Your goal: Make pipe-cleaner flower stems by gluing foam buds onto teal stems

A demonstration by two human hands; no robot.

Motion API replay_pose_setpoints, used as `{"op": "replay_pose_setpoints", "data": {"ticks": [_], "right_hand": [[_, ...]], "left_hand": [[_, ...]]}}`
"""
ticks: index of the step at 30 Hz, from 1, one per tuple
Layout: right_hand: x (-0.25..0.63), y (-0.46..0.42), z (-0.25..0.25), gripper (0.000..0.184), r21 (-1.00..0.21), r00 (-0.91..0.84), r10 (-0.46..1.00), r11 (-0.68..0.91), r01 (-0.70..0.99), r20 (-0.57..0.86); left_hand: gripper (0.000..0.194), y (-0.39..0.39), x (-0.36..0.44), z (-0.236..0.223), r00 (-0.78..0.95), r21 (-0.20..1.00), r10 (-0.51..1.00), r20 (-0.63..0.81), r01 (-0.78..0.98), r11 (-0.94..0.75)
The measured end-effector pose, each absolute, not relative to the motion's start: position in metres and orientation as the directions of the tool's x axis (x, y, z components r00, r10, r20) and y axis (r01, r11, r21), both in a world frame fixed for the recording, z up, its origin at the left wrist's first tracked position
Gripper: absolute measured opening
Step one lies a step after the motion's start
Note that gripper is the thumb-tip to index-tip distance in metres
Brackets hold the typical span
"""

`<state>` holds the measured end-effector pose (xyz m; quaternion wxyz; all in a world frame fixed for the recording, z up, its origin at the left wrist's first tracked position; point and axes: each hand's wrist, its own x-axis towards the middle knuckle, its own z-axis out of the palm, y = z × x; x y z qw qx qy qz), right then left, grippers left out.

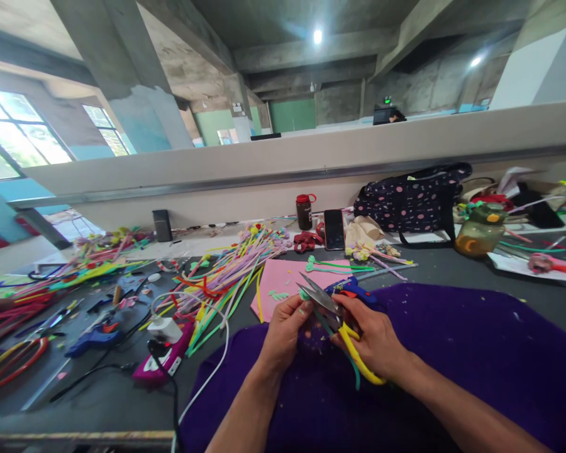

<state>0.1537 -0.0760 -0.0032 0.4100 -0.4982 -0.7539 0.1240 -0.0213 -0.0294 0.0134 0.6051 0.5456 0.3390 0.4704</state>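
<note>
My left hand [283, 330] pinches a mint-green pipe cleaner [304, 294] between thumb and fingers; its upper end looks curled. A teal stem, seemingly part of it, passes behind the scissors and hangs below. In my right hand [377, 336] are scissors [360, 358] with yellow handles. Their metal blades point up and left, slightly apart, right beside the fuzzy green end. Whether the blades touch it I cannot tell. Both hands are above a purple cloth [443, 340]. Just beyond them lies a pink sheet [276, 277] with small green clippings.
A blue glue gun [351, 287] lies behind my right hand, another [94, 340] to the left. Bundled pipe cleaners [231, 270], a magenta power strip [163, 360] and a white cable [212, 374] crowd the left. Behind stand a phone [334, 229], bottle [304, 212] and dark bag [400, 204].
</note>
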Motion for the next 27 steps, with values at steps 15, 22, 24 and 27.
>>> {"op": "replay_pose_setpoints", "data": {"ticks": [15,22,24,27], "right_hand": [[0.183,-0.060,-0.007,0.053,-0.756,0.029,0.918,0.307,0.578,0.395],[0.260,-0.076,-0.022,0.059,-0.377,0.080,0.965,0.020,0.926,0.250],[0.281,-0.080,-0.027,0.056,-0.294,0.049,0.987,-0.001,0.956,0.155],[0.296,-0.086,-0.029,0.058,-0.182,-0.052,0.997,0.060,0.981,0.049]], "left_hand": [[0.038,-0.037,-0.046,0.018,0.548,0.939,0.819,0.172,-0.342,0.031],[0.038,-0.039,-0.059,0.039,0.611,0.971,0.774,0.167,-0.237,-0.022],[0.037,-0.040,-0.058,0.045,0.644,0.975,0.747,0.169,-0.221,-0.030],[0.037,-0.041,-0.053,0.050,0.667,0.979,0.727,0.164,-0.201,-0.036]]}}
